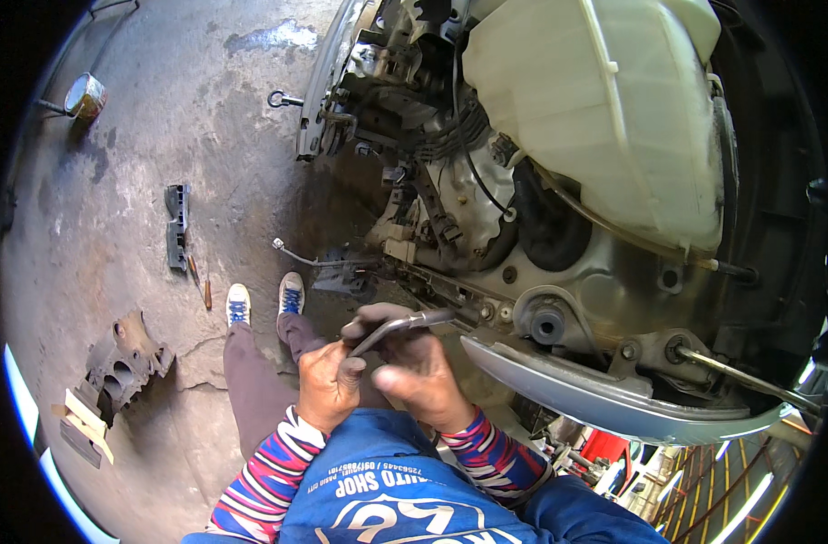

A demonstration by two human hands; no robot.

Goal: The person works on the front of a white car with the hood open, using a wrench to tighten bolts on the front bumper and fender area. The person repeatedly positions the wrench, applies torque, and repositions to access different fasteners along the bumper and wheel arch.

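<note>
The person's left hand [328, 385] is closed around the lower end of a bent grey metal bar [399, 324], its thumb pressed along it. The right hand [432, 381] is half open: its thumb stands away from the fingers, which curl behind the bar; whether they touch it cannot be told. The bar is held up in front of the person's blue shirt [341, 485], its far end pointing toward the car.

Just beyond the hands, to the right, runs the silvery curved panel [613, 399] of the car. Farther up, a large off-white plastic tank [582, 109] sits among the car's parts, with a thin hose [604, 222] running along its lower side; its walls are cloudy, so what it holds cannot be made out.

Below the panel, near the lower right, a red item [604, 446] lies among a jumble of small things too cluttered to tell apart.

On the floor left of the shoes [238, 305] lie an orange-handled tool [207, 294] and a long black plastic piece [176, 231]. Well apart, at upper left, is a stained can [86, 96]; its contents cannot be seen.
</note>
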